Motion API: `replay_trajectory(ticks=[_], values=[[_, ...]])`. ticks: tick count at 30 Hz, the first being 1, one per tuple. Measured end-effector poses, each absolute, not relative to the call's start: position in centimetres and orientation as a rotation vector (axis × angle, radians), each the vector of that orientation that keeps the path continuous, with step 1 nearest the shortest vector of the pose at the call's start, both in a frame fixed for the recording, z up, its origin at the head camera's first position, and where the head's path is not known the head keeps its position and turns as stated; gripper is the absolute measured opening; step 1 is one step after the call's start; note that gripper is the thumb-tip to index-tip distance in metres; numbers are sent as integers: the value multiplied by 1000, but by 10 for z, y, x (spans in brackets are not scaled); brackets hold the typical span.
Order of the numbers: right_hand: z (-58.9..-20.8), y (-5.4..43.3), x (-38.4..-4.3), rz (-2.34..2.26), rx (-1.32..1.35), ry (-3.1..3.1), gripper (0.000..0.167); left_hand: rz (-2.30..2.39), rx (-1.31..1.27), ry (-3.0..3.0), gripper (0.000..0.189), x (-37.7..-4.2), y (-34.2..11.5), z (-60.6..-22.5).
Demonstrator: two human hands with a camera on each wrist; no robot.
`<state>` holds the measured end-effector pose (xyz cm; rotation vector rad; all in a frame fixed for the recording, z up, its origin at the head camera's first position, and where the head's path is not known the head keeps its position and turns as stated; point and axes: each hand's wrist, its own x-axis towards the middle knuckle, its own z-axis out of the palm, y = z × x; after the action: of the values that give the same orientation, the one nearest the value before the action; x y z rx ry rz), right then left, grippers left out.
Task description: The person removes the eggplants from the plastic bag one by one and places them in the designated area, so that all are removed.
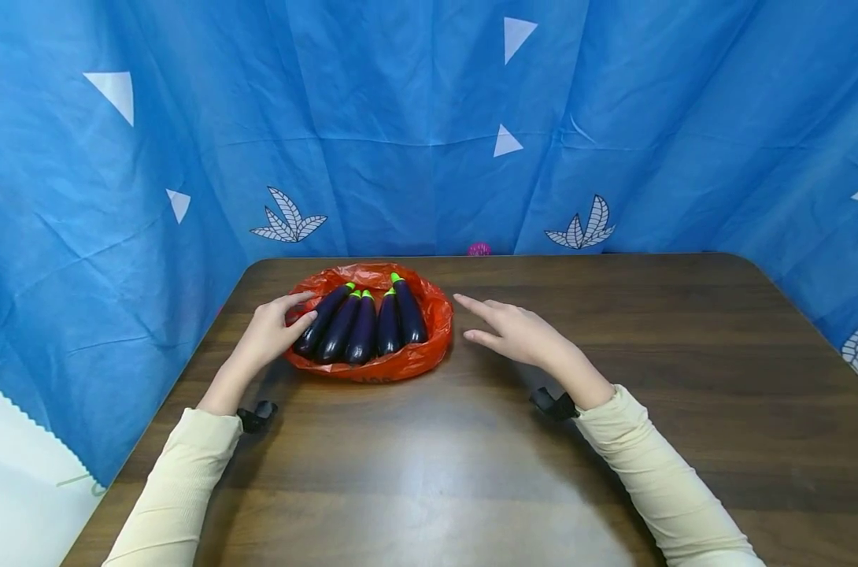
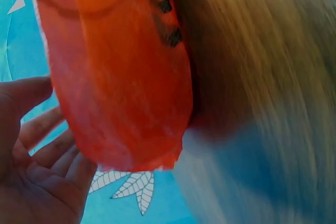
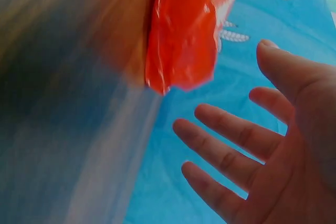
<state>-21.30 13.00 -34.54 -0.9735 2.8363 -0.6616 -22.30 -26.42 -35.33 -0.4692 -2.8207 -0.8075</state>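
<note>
Several dark purple eggplants with bright green caps lie side by side in a red plastic bag, its rim rolled down into a bowl shape. My left hand is at the bag's left edge, thumb and fingers spread and overlapping the rim in the head view. In the left wrist view, the fingertips of my left hand come right up to the bag's side. To the right of the bag, my right hand hovers with straight, parted fingers and holds nothing. The right wrist view shows a gap between my right hand and the bag.
The bag stands on a dark wooden table, left of its middle and near the far edge. A blue curtain with white triangles and leaf prints hangs behind the table and along its sides. A black band sits at my right wrist.
</note>
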Motion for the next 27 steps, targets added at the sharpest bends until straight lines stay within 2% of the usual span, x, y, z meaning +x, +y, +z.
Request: replay_trajectory(ticks=[14,27], values=[[-374,108,-224,-1060,-1118,2603,47,-855,-375,-2897,50,-230,-257,-363],[-391,101,-232,-1265,-1048,2587,26,-890,-306,-2969,49,-232,-251,-361]])
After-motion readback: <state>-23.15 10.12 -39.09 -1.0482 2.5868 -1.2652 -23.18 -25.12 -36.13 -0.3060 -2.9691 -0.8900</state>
